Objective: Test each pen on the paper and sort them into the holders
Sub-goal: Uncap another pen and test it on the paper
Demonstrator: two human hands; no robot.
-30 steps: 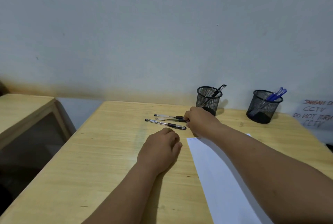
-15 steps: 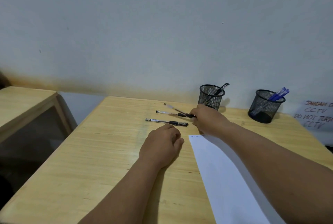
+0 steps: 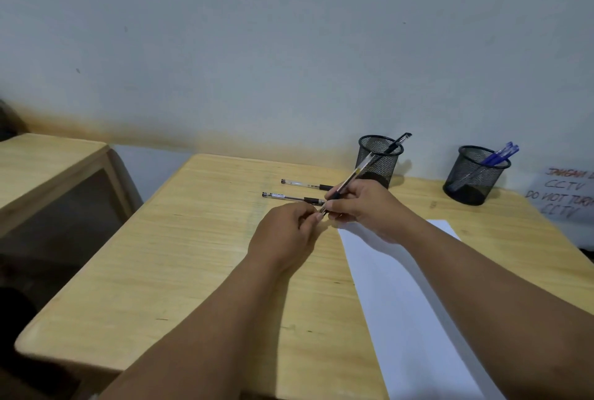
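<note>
My right hand (image 3: 363,206) grips a clear black-ink pen (image 3: 353,176) that slants up toward the left holder. My left hand (image 3: 286,235) pinches the pen's lower end, at its cap, with its fingertips. Two more clear pens lie on the desk beyond the hands, the nearer pen (image 3: 289,197) and the farther pen (image 3: 303,184). A white sheet of paper (image 3: 405,296) lies under my right forearm. The left mesh holder (image 3: 379,158) has one black pen in it. The right mesh holder (image 3: 472,178) holds blue pens (image 3: 499,155).
The wooden desk (image 3: 180,264) stands against a pale wall. A second wooden table (image 3: 41,168) is at the left, across a gap. A handwritten paper sign (image 3: 562,194) leans at the far right behind the right holder.
My right hand has lifted one pen off the desk and swung it upright. My left hand has moved forward and taken hold of the pen's lower end.
</note>
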